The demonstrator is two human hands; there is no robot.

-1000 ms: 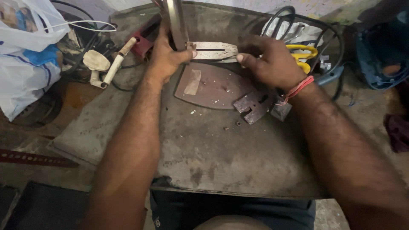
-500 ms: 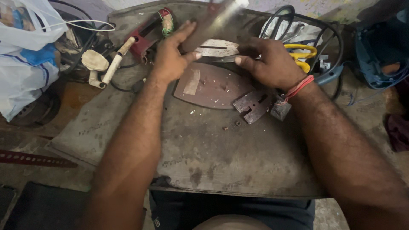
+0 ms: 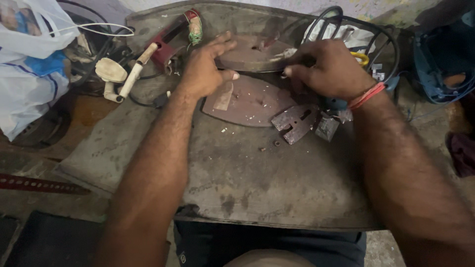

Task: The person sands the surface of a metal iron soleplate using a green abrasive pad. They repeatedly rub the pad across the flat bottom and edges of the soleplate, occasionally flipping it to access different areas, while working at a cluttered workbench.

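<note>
The shiny metal strip I had upright a sec ago is gone from my left hand (image 3: 205, 69); it now lies flat, fingers spread, on the dull brown iron-shaped metal plate (image 3: 247, 54). My right hand (image 3: 329, 66) pinches that plate's right edge w/ thumb & fingers. So the plate's now steadied from both sides. It sits at the far edge of the grimy grey work slab (image 3: 237, 178), just behind a second rusty soleplate (image 3: 252, 101). Cluttered room: white plastic bag (image 3: 27, 69) left, black cables (image 3: 346, 22) behind.
</note>
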